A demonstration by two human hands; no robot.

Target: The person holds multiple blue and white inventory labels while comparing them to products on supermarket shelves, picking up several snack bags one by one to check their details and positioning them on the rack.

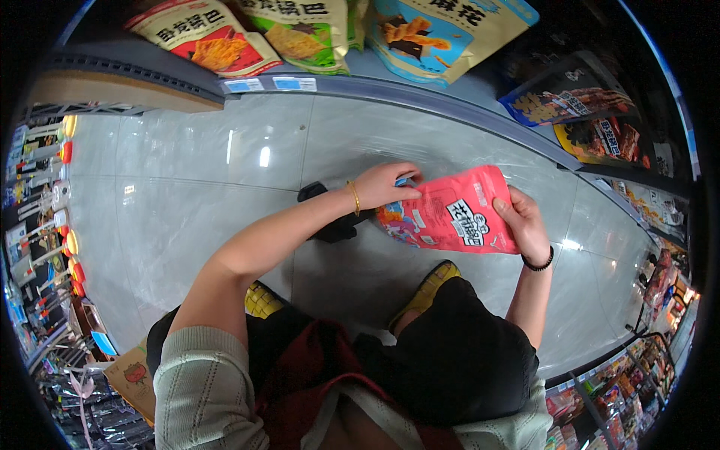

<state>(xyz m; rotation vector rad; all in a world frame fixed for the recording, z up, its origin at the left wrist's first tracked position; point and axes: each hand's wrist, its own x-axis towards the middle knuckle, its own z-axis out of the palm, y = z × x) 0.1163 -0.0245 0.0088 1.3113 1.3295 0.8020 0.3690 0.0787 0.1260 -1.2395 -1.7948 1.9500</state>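
Observation:
A pink snack bag (444, 216) with printed writing is held sideways above the tiled floor, between my two hands. My right hand (523, 219) grips its right end, thumb on the printed face. At the bag's left end is my left hand (391, 183), fingers curled, with a small blue-and-white piece (404, 180) between them; whether these fingers also pinch the bag is hard to tell. Beneath my left forearm a black cloth-like thing (332, 225) lies on the floor, partly hidden.
Ahead, a grey shelf (394, 93) holds a red snack bag (211, 42), a green one (306, 36), a blue one (444, 36) and dark packets (574, 95). Hanging goods (50, 202) line the left. A cardboard box (132, 379) stands at lower left, a packet rack (607, 394) at lower right.

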